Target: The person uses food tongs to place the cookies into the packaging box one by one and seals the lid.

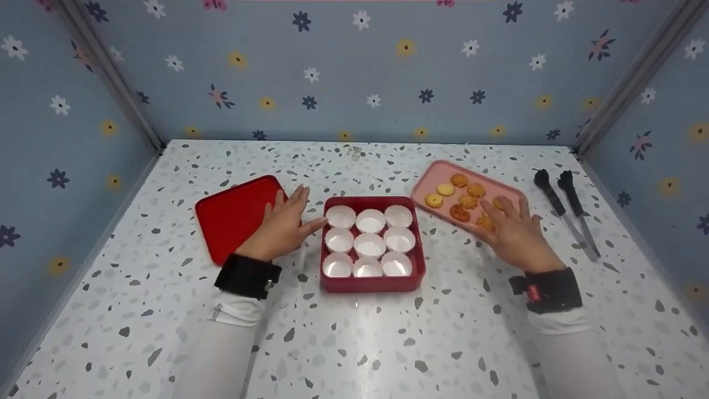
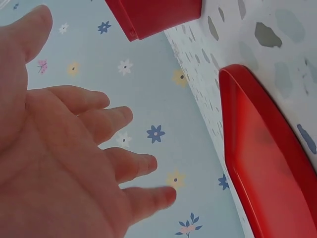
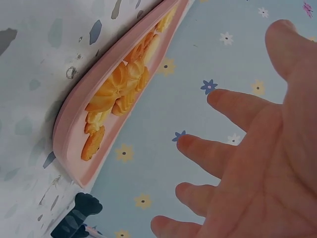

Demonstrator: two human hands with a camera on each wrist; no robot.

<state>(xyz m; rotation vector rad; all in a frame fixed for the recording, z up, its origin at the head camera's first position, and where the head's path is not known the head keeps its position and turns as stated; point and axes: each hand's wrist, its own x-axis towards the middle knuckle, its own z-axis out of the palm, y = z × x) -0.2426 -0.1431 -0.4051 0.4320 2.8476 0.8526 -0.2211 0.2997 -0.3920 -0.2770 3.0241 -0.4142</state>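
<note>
In the head view, my left hand (image 1: 281,228) hovers with spread fingers between a red lid (image 1: 238,213) and a red square box (image 1: 372,284). Several white paper baking cups (image 1: 369,244) line the box in rows, with nothing visible in them. My right hand (image 1: 516,235), fingers spread, is above the near right corner of a pink tray (image 1: 437,172). Several cookies (image 1: 459,179) of different shapes lie on that tray, partly hidden by the fingers. Both wrist views show bare palms holding nothing: the left palm (image 2: 59,153) beside the lid, the right palm (image 3: 257,163) beside the tray.
To the right of the tray lies a pair of tongs (image 1: 576,208) with black tips and metal arms. A flowered wall panel (image 1: 354,72) closes off the back of the speckled table (image 1: 354,343), with similar panels at both sides.
</note>
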